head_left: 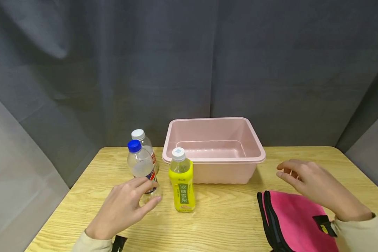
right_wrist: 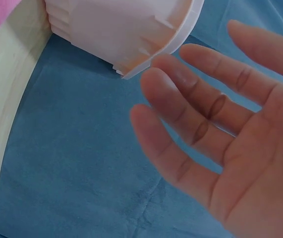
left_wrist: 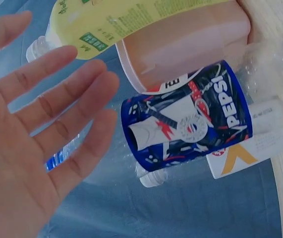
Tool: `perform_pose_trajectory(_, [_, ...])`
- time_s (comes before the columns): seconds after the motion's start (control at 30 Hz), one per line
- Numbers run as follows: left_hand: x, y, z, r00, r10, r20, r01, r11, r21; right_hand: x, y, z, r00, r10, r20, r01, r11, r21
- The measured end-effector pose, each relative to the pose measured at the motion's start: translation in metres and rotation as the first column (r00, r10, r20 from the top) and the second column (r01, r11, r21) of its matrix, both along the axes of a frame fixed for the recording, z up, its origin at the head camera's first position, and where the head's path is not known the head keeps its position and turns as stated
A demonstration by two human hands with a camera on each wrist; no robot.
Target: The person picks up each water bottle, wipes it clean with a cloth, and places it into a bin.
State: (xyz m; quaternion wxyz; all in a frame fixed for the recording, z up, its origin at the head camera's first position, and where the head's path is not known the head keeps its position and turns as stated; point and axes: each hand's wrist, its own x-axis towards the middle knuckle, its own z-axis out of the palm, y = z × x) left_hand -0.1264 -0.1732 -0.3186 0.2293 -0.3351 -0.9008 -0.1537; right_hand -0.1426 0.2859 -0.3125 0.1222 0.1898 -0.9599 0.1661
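My left hand [head_left: 126, 203] hovers close to a clear Pepsi bottle [head_left: 140, 164] with a blue cap, its fingers loosely spread and holding nothing. The dark blue Pepsi label [left_wrist: 191, 119] faces the fingertips in the left wrist view. Behind that bottle stands another clear bottle [head_left: 147, 142] with a white cap, partly hidden. A yellow-labelled drink bottle [head_left: 183, 185], white-capped and upright, stands to the right of the left hand. On the right side, my right hand [head_left: 315, 185] is held over the far part of a pink cloth item with black edging [head_left: 302, 217], fingers slightly bent and empty.
A pink plastic basin [head_left: 220, 173] stands at the back middle of the wooden table [head_left: 220, 224], behind the yellow bottle. Dark grey cloth [head_left: 163, 70] hangs behind the table, with lighter panels at both sides.
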Motion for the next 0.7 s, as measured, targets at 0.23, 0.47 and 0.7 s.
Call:
perform_pose_trajectory(0.23, [-0.005,0.006,-0.005,0.999,-0.041,-0.012,0.041,0.999,0.008,0.001,0.001,0.001,1.000,-0.004,-0.001,0.004,1.000,-0.004])
perform_pose_trajectory(0.47, [-0.009,0.012,-0.009,0.998,-0.054,0.027,0.053,0.999,0.009,0.003,0.006,-0.004,0.999,-0.016,0.032,0.016,1.000,0.004])
perform_pose_trajectory(0.7, [-0.010,0.015,-0.010,1.000,0.014,0.019,-0.014,1.000,0.018,0.003,0.006,-0.010,1.000,0.015,-0.015,-0.015,1.000,-0.008])
